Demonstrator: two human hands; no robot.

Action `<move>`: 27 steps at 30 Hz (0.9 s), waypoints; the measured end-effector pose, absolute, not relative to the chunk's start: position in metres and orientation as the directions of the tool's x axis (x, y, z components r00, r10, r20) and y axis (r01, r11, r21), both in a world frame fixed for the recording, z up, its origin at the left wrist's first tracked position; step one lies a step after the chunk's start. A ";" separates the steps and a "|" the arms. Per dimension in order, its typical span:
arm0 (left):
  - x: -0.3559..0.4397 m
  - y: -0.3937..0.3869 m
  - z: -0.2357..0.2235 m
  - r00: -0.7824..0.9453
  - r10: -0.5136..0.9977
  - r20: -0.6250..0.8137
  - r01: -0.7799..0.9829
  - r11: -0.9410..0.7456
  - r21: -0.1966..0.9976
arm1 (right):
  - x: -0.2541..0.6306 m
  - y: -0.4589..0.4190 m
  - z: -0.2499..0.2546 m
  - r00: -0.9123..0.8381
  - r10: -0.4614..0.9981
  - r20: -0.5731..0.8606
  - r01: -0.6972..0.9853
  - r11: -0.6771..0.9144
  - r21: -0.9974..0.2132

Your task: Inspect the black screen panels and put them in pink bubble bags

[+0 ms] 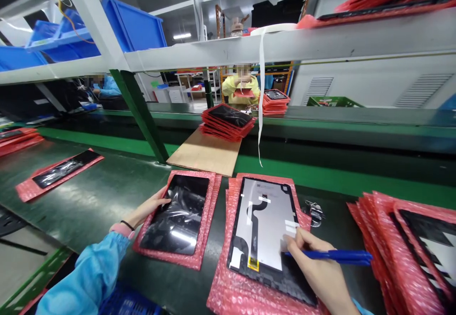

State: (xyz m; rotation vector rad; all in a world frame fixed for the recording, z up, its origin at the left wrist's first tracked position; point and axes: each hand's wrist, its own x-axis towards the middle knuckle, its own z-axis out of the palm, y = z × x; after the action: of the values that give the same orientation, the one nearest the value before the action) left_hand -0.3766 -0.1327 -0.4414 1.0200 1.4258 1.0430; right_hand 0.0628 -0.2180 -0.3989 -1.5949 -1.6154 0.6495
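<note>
My left hand [151, 206] grips the left edge of a black tablet screen [181, 210], thumb on top. That screen lies glossy side up on pink bubble wrap [210, 229]. My right hand [317, 262] is closed round a slim blue pen [338, 256], its thumb and fingertips over the right part of a second tablet screen [270, 239]. This one lies back side up, showing a silvery panel, a black flex cable [254, 229] and a yellow tape patch [253, 263]. Under it is a stack of pink bubble wrap [245, 291]. The fingertips partly hide the pen's front end.
Wrapped screens [402, 253] are stacked at the right. Another screen [67, 167] lies at the left. Behind, a pile of wrapped screens [228, 122] stands on a brown board [206, 153]. A white strip [261, 96] hangs from the shelf [213, 53]. A person [242, 87] sits opposite.
</note>
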 end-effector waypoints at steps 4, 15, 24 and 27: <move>-0.371 -0.128 -0.433 -0.208 0.960 -0.190 0.218 0.235 0.947 | 0.060 -0.218 -0.394 0.061 0.983 0.175 0.609 0.102 -0.786; -0.227 -0.147 -0.376 0.130 0.972 -0.195 0.149 0.176 0.973 | 0.067 -0.214 -0.392 0.102 0.994 0.035 0.190 0.015 -0.982; -0.177 -0.140 -0.356 0.316 0.831 -0.458 -0.035 0.492 0.870 | 0.066 -0.210 -0.395 0.132 0.979 -0.153 -0.365 -0.096 -0.926; -0.181 -0.134 -0.349 0.326 0.777 -0.539 -0.037 0.580 0.814 | 0.067 -0.207 -0.398 0.188 0.968 -0.166 -0.439 -0.068 -0.896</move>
State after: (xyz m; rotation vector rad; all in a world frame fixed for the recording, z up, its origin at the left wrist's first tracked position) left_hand -0.1811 -0.1343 -0.3489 0.8007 1.1216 0.6149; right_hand 0.0674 -0.2071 -0.3980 -1.0573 -0.6623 1.3073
